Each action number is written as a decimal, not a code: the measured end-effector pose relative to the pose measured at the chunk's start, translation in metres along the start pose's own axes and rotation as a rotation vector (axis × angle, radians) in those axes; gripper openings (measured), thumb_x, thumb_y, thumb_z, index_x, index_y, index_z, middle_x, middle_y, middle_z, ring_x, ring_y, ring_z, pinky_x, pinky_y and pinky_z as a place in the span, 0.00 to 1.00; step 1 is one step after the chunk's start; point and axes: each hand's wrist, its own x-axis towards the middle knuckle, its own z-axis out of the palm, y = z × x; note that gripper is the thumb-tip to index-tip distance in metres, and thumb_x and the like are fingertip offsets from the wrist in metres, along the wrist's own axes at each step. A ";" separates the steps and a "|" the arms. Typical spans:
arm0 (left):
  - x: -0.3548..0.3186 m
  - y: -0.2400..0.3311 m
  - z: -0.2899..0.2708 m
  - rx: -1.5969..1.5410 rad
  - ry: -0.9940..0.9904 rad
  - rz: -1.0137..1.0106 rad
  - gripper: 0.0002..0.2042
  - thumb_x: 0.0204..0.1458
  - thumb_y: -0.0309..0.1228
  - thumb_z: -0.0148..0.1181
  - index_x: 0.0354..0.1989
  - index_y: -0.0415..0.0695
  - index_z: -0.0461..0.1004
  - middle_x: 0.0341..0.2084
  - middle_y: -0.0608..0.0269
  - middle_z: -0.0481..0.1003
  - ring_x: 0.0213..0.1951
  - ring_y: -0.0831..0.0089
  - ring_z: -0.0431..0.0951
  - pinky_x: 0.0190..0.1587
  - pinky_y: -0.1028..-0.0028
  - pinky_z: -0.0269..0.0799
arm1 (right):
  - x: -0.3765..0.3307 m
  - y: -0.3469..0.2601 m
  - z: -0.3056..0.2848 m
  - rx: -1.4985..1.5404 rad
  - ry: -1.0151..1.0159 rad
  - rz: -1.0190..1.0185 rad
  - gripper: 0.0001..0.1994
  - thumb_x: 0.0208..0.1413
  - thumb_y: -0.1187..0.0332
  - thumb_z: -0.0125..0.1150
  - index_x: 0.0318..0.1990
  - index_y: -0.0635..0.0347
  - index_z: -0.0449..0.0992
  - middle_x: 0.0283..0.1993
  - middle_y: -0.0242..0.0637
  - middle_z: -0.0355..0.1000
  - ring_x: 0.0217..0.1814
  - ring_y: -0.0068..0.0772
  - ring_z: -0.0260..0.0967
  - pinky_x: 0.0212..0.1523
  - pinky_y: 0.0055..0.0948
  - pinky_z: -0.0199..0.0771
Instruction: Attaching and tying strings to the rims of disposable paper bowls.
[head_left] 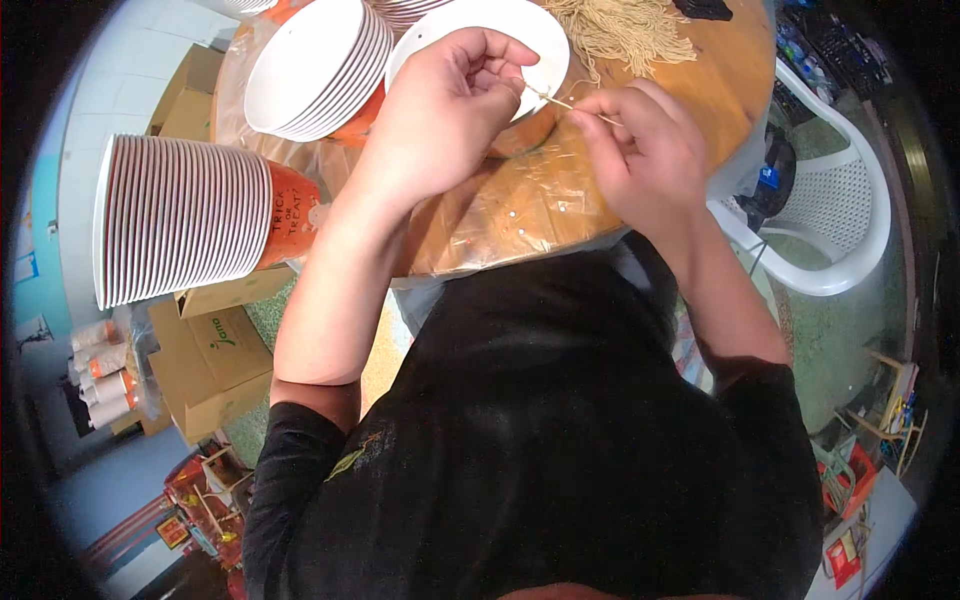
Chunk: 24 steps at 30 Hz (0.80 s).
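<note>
Pinching a thin pale length of twine [560, 102] between both hands, we hold it just above the rim of a white and orange paper bowl [470, 30] on the round wooden table [730, 60]; our left hand [450, 110] and right hand [645, 150] each close fingertips on it, near a heap of pale twine pieces [625, 30] and stacked white paper bowls [180, 220].

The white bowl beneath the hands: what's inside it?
The white round bowl shows only bare white inside where visible. The left hand covers its lower part, so anything there is hidden.
</note>
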 end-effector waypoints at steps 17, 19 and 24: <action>0.000 0.001 -0.005 0.580 -0.021 0.626 0.17 0.49 0.17 0.67 0.49 0.40 0.81 0.52 0.51 0.81 0.55 0.54 0.82 0.60 0.59 0.78 | -0.010 0.001 -0.015 0.610 -0.323 0.617 0.04 0.73 0.71 0.66 0.45 0.62 0.81 0.35 0.20 0.74 0.37 0.12 0.66 0.38 0.21 0.68; -0.006 0.006 0.001 0.577 -0.074 0.670 0.17 0.49 0.18 0.67 0.49 0.39 0.80 0.50 0.50 0.81 0.54 0.50 0.82 0.61 0.57 0.77 | -0.011 0.003 -0.014 0.639 -0.309 0.623 0.04 0.74 0.72 0.65 0.45 0.62 0.81 0.36 0.19 0.75 0.37 0.13 0.66 0.38 0.22 0.69; -0.015 -0.003 0.009 0.782 0.019 0.744 0.06 0.49 0.30 0.75 0.33 0.47 0.84 0.35 0.68 0.83 0.44 0.64 0.84 0.48 0.61 0.77 | -0.004 -0.014 -0.026 0.643 -0.454 0.599 0.06 0.72 0.67 0.69 0.44 0.61 0.83 0.33 0.19 0.72 0.35 0.14 0.64 0.36 0.24 0.68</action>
